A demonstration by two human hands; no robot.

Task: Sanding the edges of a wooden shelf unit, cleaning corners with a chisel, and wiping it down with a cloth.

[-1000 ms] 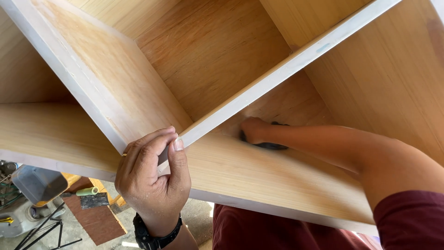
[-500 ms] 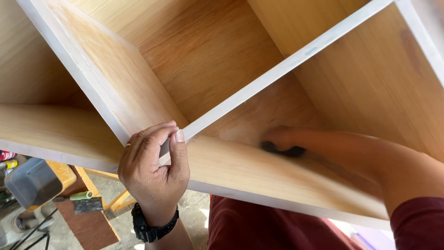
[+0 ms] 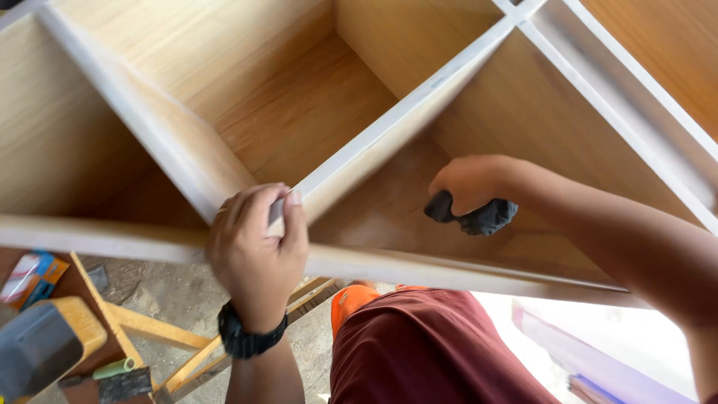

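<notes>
Down from the head camera, a pale wooden cabinet (image 3: 299,97) filled most of the picture, its open compartments facing the viewer and split by white-edged dividers.

Left hand (image 3: 258,251): it was closed around the front edge of the cabinet just where one divider (image 3: 389,120) met the front rail (image 3: 97,236). The fingers (image 3: 280,206) were curled tight over the wood, the thumb side toward the viewer, so the hand gripped the cabinet itself and nothing else. A black watch (image 3: 247,340) sat on that wrist.

Right hand (image 3: 471,183): it reached into the compartment to the right of that divider, the forearm coming in from the lower right. The fingers were bunched shut on a dark grey cloth (image 3: 479,215), which hung out below the fist on both sides. The cloth lay against the wooden floor of the compartment, near its front and toward the divider side; the wood around it looked slightly dusty or smeared. How hard it pressed could not be told.

Below the cabinet, the person's dark red shirt (image 3: 441,352) showed at the bottom middle, with a patch of orange (image 3: 351,299) just above it. At the lower left lay a rough concrete floor (image 3: 157,292) with strips of pale wood (image 3: 149,329), a yellow and grey power tool (image 3: 45,344) and a small bright packet (image 3: 30,277). At the lower right a sheet of purple material (image 3: 598,366) lay in strong light.
</notes>
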